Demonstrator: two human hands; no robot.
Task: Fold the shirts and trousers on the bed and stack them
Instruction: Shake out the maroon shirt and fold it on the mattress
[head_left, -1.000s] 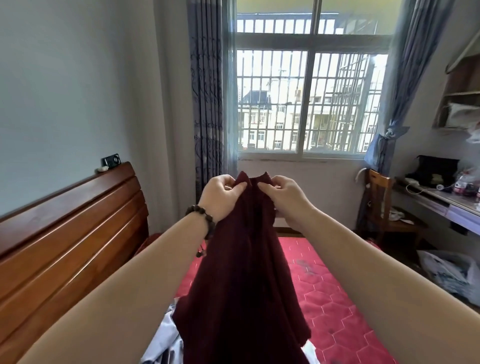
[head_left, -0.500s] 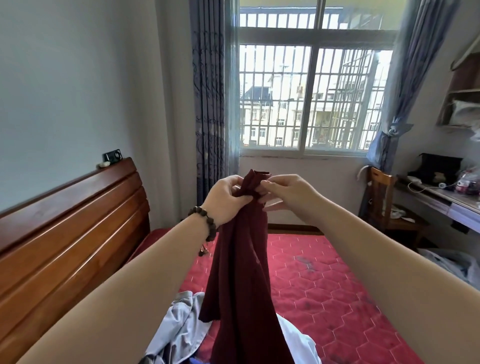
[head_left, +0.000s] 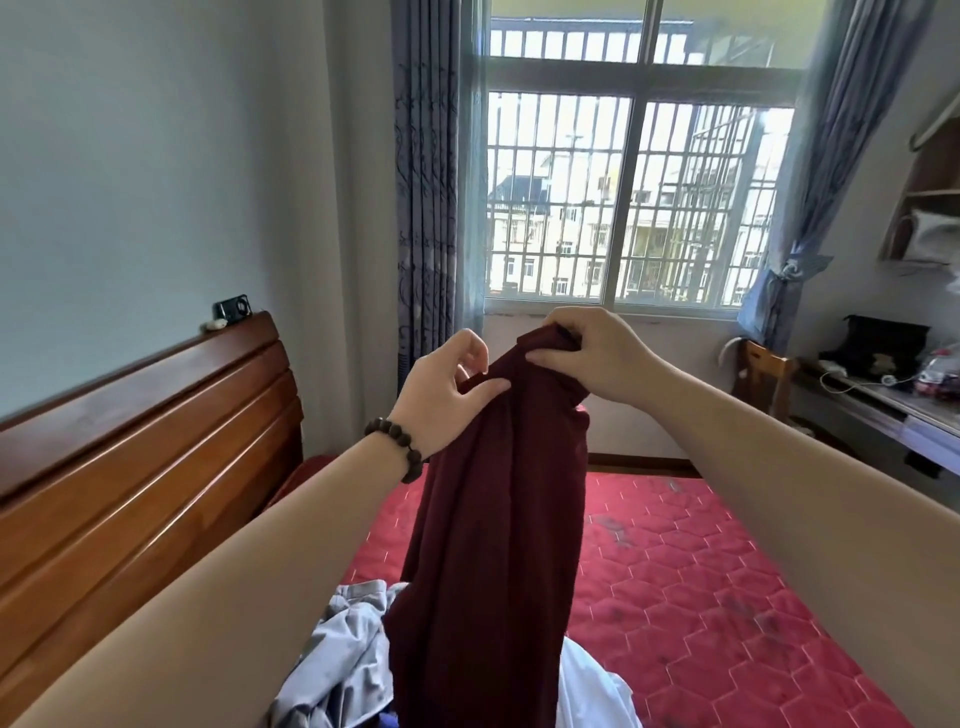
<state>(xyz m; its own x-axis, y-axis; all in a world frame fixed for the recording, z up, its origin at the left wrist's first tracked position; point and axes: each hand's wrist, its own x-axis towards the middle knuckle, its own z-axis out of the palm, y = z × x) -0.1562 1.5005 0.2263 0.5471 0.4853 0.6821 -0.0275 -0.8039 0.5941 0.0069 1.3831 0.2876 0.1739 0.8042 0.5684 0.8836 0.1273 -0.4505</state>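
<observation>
I hold a dark maroon garment (head_left: 498, 519) up in front of me, and it hangs down over the bed. My right hand (head_left: 592, 358) grips its bunched top edge. My left hand (head_left: 441, 389), with a bead bracelet on the wrist, is just left of it. Its thumb lies on the cloth's edge and its curled fingers stand apart above the cloth. A crumpled grey garment (head_left: 353, 649) and a white one (head_left: 592, 691) lie on the red quilted mattress (head_left: 727, 597) below, partly hidden by the maroon cloth.
A wooden headboard (head_left: 130, 467) runs along the left, with a small black device (head_left: 232, 308) on top. Ahead is a barred window (head_left: 623, 197) with blue curtains. A wooden chair (head_left: 763, 374) and a cluttered desk (head_left: 883, 410) stand at the right.
My left hand has let go of the garment's top and dropped slightly left. My right hand has taken over the bunched top edge. My view has tilted down a little.
</observation>
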